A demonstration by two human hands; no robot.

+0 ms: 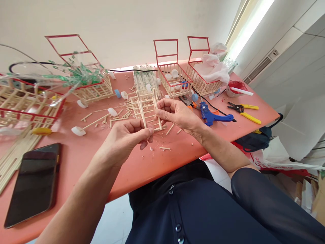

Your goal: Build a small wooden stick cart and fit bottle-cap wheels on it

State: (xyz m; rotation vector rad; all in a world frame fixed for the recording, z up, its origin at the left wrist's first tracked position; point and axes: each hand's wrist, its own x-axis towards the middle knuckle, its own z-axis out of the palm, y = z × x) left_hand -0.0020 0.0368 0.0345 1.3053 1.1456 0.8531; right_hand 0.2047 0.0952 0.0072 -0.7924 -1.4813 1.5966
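My left hand [132, 134] pinches the lower end of a thin pale wooden stick [141, 110] between thumb and fingers. The stick points up and leans slightly left. Just to its right, my right hand [175, 113] grips a second upright wooden stick [154, 96], fingers closed around its middle. A short crosspiece lies by the lower ends of both sticks; whether it joins them I cannot tell. Behind my hands sits a small wooden-stick frame [134, 101], partly covered by them. Short cut stick pieces [165, 148] and shavings are scattered around.
Stick baskets with red handles [175, 79] line the wall, some holding bottle caps or plastic. To the right are a blue glue gun [213, 115], yellow-handled wire strippers [247, 112] and a red-stained bowl [236, 89]. A phone [33, 183] lies left, beside long sticks [19, 152].
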